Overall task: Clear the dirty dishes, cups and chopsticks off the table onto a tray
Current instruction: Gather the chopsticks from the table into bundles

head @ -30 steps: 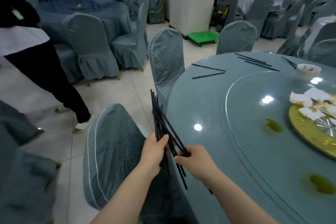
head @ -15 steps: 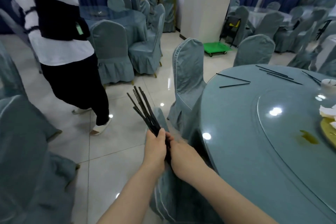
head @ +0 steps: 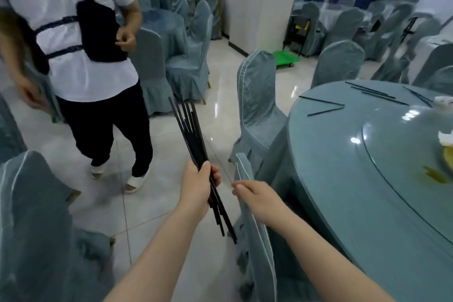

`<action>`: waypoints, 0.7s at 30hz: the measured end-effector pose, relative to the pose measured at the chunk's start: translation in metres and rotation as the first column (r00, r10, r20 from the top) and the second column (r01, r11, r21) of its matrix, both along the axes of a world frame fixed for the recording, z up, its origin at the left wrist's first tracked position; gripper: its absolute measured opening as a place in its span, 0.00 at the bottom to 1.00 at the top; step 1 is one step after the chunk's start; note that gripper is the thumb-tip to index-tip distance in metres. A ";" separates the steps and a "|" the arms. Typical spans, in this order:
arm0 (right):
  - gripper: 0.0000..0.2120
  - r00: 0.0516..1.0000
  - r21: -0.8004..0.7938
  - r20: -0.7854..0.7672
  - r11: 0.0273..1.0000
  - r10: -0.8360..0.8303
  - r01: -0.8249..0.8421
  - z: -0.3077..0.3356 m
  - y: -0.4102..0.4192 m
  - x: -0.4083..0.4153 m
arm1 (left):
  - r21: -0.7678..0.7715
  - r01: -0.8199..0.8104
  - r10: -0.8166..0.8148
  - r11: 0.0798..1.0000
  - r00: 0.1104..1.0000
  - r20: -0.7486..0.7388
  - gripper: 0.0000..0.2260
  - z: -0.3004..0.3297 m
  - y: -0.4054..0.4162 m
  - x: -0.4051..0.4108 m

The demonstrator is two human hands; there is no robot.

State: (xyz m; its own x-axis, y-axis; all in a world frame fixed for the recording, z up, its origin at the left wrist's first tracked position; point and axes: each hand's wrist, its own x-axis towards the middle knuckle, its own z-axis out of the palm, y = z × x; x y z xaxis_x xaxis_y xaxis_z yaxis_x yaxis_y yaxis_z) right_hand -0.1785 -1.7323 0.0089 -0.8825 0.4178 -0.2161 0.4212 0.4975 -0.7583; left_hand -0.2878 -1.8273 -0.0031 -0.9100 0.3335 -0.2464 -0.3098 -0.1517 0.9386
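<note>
a bunch of black chopsticks (head: 193,140) is held tight in the left hand (head: 196,185) near the middle of the frame, over the floor, with fingers curled round it. the right hand (head: 257,197) is kept just beside it, apart from the sticks, with fingers loosely bent and nothing held. more chopsticks (head: 326,106) are left lying on the round table (head: 343,203) at the right. a covered chair (head: 257,95) is set by the table. a person in a white shirt (head: 81,32) is seen at the upper left
</note>
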 end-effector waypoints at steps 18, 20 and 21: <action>0.27 0.500 -0.895 0.012 0.214 -0.866 0.392 -0.040 0.119 -0.193 | 0.119 0.134 -0.126 0.984 0.989 -0.072 0.04 0.022 0.189 -0.176; 0.27 0.434 -0.883 0.022 0.186 -0.901 0.431 -0.039 0.139 -0.200 | 0.120 0.218 -0.212 0.969 0.975 -0.061 0.04 0.016 0.208 -0.182; 0.27 0.406 -0.877 0.021 0.178 -0.914 0.447 -0.040 0.148 -0.202 | 0.108 0.266 -0.260 0.958 0.964 -0.060 0.03 0.013 0.217 -0.182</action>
